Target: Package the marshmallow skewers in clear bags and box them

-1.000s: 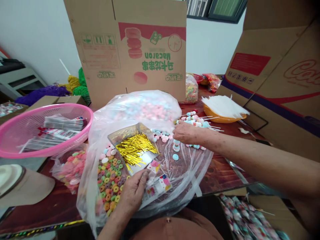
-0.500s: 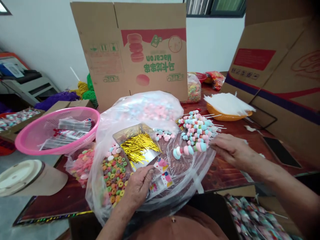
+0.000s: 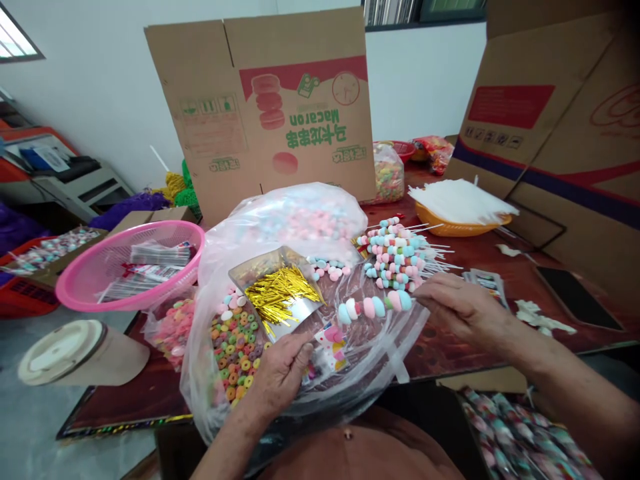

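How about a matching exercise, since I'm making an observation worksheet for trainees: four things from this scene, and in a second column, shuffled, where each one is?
Things:
1. Single candy skewer
2. Gold strips
3. White pile
4. Patterned bag

Places:
A. In the orange basket
B. At the fingers of the left hand
C. At the fingertips of the right hand
D. In the silvery tray

Pairs: 1-C, 2-D, 3-A, 4-B
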`<state>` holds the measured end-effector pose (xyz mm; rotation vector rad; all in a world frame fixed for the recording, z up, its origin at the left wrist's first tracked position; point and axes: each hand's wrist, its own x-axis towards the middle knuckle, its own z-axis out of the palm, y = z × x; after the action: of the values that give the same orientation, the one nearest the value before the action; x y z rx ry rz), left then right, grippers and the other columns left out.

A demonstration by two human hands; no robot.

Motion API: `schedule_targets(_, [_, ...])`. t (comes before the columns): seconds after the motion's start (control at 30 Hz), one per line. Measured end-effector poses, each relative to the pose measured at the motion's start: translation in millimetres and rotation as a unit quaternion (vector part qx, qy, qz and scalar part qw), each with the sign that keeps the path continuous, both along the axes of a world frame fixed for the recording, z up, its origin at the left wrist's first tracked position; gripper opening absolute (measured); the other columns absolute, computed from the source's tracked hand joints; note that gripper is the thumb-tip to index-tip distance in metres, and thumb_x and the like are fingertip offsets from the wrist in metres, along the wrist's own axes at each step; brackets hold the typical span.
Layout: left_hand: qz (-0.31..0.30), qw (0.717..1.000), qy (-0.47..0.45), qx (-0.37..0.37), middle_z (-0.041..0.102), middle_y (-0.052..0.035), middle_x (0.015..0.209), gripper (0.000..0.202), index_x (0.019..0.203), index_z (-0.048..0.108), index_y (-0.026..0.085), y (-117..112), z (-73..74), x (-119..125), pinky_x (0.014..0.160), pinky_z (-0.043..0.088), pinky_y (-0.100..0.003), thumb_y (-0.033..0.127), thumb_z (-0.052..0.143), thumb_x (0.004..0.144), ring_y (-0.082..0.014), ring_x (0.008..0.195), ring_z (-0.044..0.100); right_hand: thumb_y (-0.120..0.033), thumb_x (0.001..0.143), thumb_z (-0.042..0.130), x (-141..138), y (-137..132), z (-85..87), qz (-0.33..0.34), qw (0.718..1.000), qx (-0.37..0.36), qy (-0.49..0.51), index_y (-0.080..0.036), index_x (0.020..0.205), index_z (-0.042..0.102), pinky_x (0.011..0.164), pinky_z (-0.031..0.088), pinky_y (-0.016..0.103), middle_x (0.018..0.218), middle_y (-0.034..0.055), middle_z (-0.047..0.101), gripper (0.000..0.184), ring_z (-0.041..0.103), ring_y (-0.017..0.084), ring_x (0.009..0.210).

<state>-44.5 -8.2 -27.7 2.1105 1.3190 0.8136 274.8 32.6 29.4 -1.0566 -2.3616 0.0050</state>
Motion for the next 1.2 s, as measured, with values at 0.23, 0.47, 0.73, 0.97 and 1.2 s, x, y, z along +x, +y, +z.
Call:
schedule_targets(0.23, [0.043,0.999,-0.008,-0.014,0.07,-0.0079,0.094,0.039,0.104,0.065,0.015,0,-5.1,2,0.077,0.05,-0.028,0.036,0.035,0.091,-0.0183,0.085,0.064,-0.013,0.087,0.037,-4,-11,-5.9,0.009,0.999,0.015,-0.03,-0.019,0.09,0.061,0.073,0.045,0.033,0.08,0.0078,0.064,0.025,0.057,0.019,0.079])
schedule_targets(0.47, [0.013,0.999,0.034,0.019,0.071,-0.0078,0.094,0.035,0.105,0.066,0.018,2,1.4,6,0.079,0.049,-0.028,0.032,0.038,0.091,-0.0186,0.086,0.064,-0.004,0.08,0.039,-3,-24,-1.6,0.029,0.997,-0.008,-0.069,-0.018,0.091,0.061,0.073,0.042,0.035,0.085,0.0082,0.063,0.029,0.056,0.02,0.079])
schedule_targets(0.73, [-0.08,0.995,0.061,-0.01,0.069,-0.0094,0.101,0.038,0.115,0.061,0.017,3,3.6,13,0.084,0.047,-0.031,0.031,0.036,0.091,-0.0205,0.093,0.063,-0.013,0.087,0.041,-8,-24,-7.6,0.061,0.985,-0.157,-0.042,-0.019,0.094,0.061,0.078,0.044,0.031,0.092,0.0075,0.062,0.022,0.055,0.019,0.087])
schedule_targets(0.97, [-0.119,0.979,0.11,-0.122,0.068,-0.0037,0.083,0.046,0.1,0.067,0.019,6,11.9,27,0.071,0.045,-0.029,0.054,0.063,0.07,-0.0222,0.078,0.06,-0.017,0.09,0.036,-29,-26,-8.1,0.098,0.977,-0.184,-0.049,-0.015,0.079,0.059,0.061,0.04,0.025,0.074,0.0062,0.058,0.025,0.052,0.016,0.069])
schedule_targets(1.2, [-0.122,0.895,-0.129,-0.409,0.058,0.0018,0.072,0.073,0.127,0.043,0.018,7,-6.2,65,0.043,0.04,-0.022,0.04,0.072,0.064,-0.011,0.047,0.051,-0.012,0.08,0.05,-75,-24,-24.0,0.159,0.945,-0.257,-0.122,-0.014,0.072,0.06,0.057,0.034,0.023,0.074,0.0049,0.06,0.012,0.052,0.014,0.066])
